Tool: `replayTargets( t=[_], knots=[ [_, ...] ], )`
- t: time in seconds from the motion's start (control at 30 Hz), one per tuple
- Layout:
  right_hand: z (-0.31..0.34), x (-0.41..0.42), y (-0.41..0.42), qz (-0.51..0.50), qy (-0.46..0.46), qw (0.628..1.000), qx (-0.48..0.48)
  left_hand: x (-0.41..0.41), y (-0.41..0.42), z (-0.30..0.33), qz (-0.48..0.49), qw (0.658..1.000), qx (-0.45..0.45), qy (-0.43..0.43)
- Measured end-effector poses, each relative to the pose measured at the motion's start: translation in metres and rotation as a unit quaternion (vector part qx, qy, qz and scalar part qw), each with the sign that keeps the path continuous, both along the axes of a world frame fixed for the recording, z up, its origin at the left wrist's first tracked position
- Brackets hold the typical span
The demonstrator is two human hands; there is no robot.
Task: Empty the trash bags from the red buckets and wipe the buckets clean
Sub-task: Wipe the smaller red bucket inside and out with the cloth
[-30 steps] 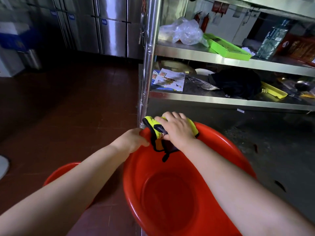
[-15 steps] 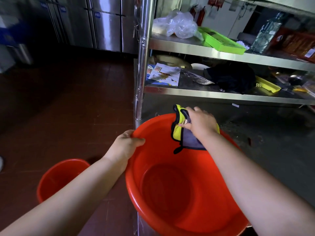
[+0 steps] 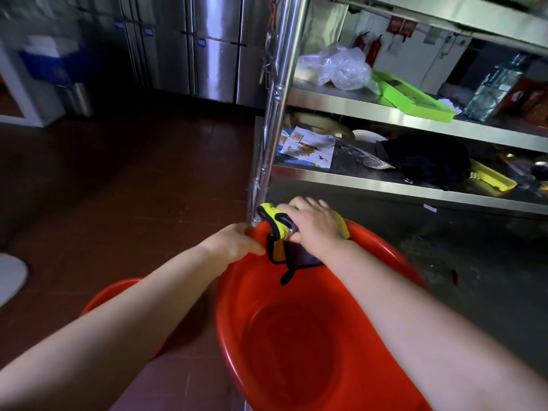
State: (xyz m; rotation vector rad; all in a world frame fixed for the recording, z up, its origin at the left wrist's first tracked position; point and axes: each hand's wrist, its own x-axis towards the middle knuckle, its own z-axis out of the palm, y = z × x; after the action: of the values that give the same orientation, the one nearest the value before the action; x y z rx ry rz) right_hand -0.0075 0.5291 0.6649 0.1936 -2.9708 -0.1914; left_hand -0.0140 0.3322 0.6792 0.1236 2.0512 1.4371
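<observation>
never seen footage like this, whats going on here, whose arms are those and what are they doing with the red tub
There is no machine: a person wears a camera on the head, looking down at their own arms. The left hand grips the rim of a red bucket to steady it. The right hand presses a yellow cleaning cloth over the far rim, wiping it. No trash bag is inside. A second red bucket sits on the floor to the left, and a steel shelf rack with clutter stands behind.

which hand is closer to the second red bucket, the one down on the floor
Left. The left hand grips the near bucket's rim on the side facing the floor bucket; the right hand presses the cloth on the far rim, farther away.
</observation>
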Motion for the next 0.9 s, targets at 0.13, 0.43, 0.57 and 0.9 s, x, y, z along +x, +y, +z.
replayTargets(
  t=[0.13, 0.43, 0.57, 0.9],
  knots=[
    [-0.004, -0.005, -0.008, 0.007, 0.017, 0.999, 0.029, 0.001, 0.000, -0.014, 0.030, 0.999, 0.016, -0.019],
    [-0.007, 0.014, 0.034, -0.126, 0.046, 0.991, 0.030, 0.028, 0.004, -0.022, 0.111, 0.990, 0.087, -0.001],
    [-0.004, 0.040, 0.064, -0.218, 0.045, 0.975, 0.026, 0.047, 0.001, -0.024, 0.154, 0.983, 0.094, 0.013],
    [0.002, 0.069, 0.075, -0.223, 0.023, 0.974, 0.041, 0.062, -0.017, -0.020, 0.025, 0.995, -0.073, 0.069]
  ],
)
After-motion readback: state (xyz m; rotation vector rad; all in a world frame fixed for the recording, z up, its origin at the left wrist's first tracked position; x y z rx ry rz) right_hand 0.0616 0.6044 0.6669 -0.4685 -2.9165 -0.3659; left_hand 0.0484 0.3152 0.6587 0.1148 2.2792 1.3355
